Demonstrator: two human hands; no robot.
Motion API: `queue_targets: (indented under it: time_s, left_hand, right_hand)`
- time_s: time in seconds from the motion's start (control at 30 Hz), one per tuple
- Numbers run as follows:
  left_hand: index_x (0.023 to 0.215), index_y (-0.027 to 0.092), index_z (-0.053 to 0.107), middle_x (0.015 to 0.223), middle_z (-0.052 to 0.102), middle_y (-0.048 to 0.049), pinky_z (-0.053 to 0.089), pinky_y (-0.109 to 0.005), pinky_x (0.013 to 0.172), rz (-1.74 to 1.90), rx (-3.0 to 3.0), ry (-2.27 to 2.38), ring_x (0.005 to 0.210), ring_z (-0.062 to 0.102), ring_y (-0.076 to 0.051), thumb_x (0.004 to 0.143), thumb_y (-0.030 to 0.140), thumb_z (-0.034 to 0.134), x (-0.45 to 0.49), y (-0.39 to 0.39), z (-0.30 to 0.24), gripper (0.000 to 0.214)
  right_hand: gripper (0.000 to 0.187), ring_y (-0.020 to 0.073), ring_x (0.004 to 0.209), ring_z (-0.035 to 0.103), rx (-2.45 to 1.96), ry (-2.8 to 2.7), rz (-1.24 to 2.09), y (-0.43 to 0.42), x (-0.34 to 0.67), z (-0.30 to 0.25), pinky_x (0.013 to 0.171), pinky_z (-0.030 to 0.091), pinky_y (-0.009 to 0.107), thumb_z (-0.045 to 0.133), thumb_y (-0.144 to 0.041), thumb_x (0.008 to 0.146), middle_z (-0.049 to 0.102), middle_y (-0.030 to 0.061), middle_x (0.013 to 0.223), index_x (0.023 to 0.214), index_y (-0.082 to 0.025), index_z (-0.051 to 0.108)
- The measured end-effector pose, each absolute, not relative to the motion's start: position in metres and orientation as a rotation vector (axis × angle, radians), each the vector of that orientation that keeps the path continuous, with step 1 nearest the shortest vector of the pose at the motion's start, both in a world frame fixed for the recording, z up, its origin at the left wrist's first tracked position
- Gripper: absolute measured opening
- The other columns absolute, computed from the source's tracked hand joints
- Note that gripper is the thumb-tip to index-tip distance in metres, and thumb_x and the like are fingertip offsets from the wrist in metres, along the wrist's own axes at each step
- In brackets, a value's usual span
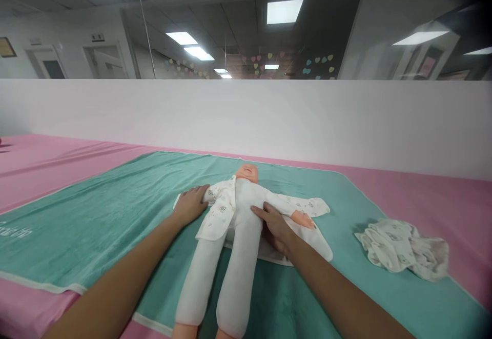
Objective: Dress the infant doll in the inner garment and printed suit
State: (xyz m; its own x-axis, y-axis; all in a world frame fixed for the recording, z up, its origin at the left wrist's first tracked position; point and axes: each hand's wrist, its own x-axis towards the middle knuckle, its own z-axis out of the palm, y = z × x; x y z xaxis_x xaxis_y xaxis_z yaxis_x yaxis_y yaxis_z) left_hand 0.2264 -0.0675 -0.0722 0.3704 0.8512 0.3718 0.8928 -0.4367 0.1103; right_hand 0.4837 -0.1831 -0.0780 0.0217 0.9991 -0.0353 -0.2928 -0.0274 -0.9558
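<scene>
A baby doll (246, 195) with a white cloth body lies on its back, head away from me, legs towards me. A white printed baby shirt (219, 216) covers its arm and side on the left. The shirt's other half (315, 241) is spread under the doll on the right, its sleeve lying beside the doll's bare hand. My left hand (191, 205) is closed over the sleeved arm. With the thumb on top, my right hand (274, 228) grips the doll's side at the waist; its other fingers are partly hidden.
A crumpled white printed baby garment (403, 249) lies to the right. Beneath everything is a green towel (115, 216) on a pink cover (77, 159). A low white wall (246, 118) stands behind, with a mirror (246, 36) above it.
</scene>
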Motion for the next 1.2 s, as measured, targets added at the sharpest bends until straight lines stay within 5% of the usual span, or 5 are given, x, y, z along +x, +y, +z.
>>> queue_targets:
  time_s: [0.43,0.83,1.0,1.2]
  left_hand:
    - [0.133,0.025,0.042,0.128,0.051,-0.0079,0.034,-0.042,0.095,-0.838,-2.561,-1.348,0.112,0.047,-0.026,0.087,0.021,0.04,0.248,-0.081,-0.071,0.046]
    - [0.122,0.027,0.057,0.14,0.043,-0.0018,0.008,-0.039,0.114,-1.781,-3.169,-1.428,0.133,0.031,-0.021,0.087,0.042,0.047,0.267,-0.095,-0.058,0.039]
    - [0.124,0.028,0.056,0.149,0.026,0.0041,0.009,-0.04,0.114,-1.585,-3.467,-1.382,0.139,0.013,-0.026,0.086,0.043,0.05,0.277,-0.125,-0.029,0.041]
    - [0.104,0.027,0.069,0.14,0.042,0.0,0.017,-0.045,0.112,-1.373,-3.603,-1.05,0.135,0.025,-0.027,0.087,0.039,0.049,0.276,-0.133,-0.022,0.029]
  right_hand:
    - [0.034,0.0212,0.09,0.06,-1.021,-0.895,1.387,-0.194,0.471,-0.06,0.082,0.051,0.036,0.07,-0.034,0.068,0.064,0.005,0.104,0.099,-0.023,0.058]
    - [0.036,0.0205,0.087,0.06,-1.013,-0.84,1.429,-0.197,0.47,-0.053,0.08,0.051,0.034,0.07,-0.032,0.069,0.064,0.004,0.1,0.102,-0.025,0.057]
    - [0.037,0.0204,0.089,0.06,-0.992,-0.857,1.416,-0.195,0.469,-0.055,0.08,0.051,0.034,0.07,-0.032,0.069,0.064,0.0044,0.102,0.103,-0.025,0.057]
    - [0.034,0.0204,0.089,0.061,-0.985,-0.889,1.397,-0.195,0.468,-0.057,0.079,0.051,0.035,0.068,-0.033,0.071,0.064,0.0044,0.105,0.103,-0.024,0.058]
